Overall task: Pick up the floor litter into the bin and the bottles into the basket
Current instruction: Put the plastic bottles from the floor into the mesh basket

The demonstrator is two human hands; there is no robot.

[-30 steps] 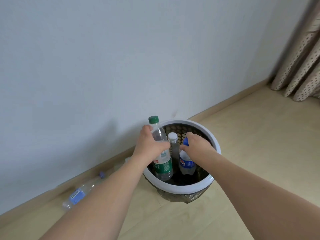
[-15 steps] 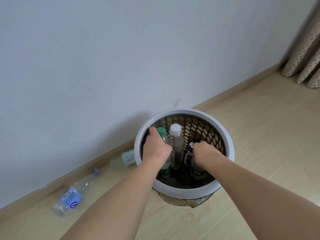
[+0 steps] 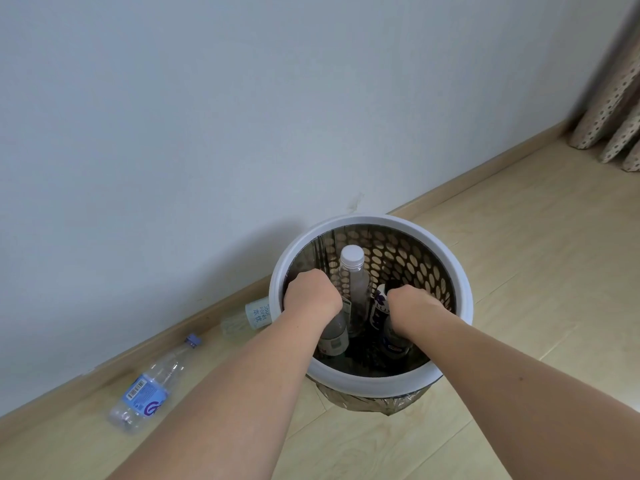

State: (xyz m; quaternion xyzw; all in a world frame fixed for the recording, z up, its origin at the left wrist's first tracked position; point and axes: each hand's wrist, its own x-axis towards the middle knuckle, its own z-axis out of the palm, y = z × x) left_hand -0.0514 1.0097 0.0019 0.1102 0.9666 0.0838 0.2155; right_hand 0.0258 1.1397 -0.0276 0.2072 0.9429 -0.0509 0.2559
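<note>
Both of my hands are down inside the basket point(image 3: 372, 379), which stands at 6 o'clock of frame centre, close to the wall.

**Grip state.** My left hand point(image 3: 311, 294) is curled round the top of a bottle point(image 3: 334, 336) at the basket's 9 o'clock side. My right hand point(image 3: 414, 306) is curled round a dark-labelled bottle point(image 3: 384, 315) at the 3 o'clock side. Neither grip is released.

**Step in hand: seating the two bottles.**
1. Lower each bottle until its base appears to bear on the basket floor.
2. Keep both clear of the white-capped bottle point(image 3: 353, 285) standing upright between them; a sideways knock would likely tip it.
3. Open the fingers straight up, not outward. The perforated wall sits near both sets of knuckles.
4. Withdraw vertically past the rim.

**Remaining work, as I judge it.** A clear bottle with a blue label point(image 3: 149, 389) lies on its side on the floor at 8 o'clock, along the skirting. A second item with a pale label point(image 3: 254, 315), probably a bottle, lies just beside the basket at 9 o'clock.

**Not determinable.**
- Left-hand bottle cap: covered by my fingers.
- Whether either base touches the floor of the basket: dark interior, no clear view.
- The pale-labelled item is cut off by the basket rim and my forearm.
- No bin or other litter appears in view.
</note>
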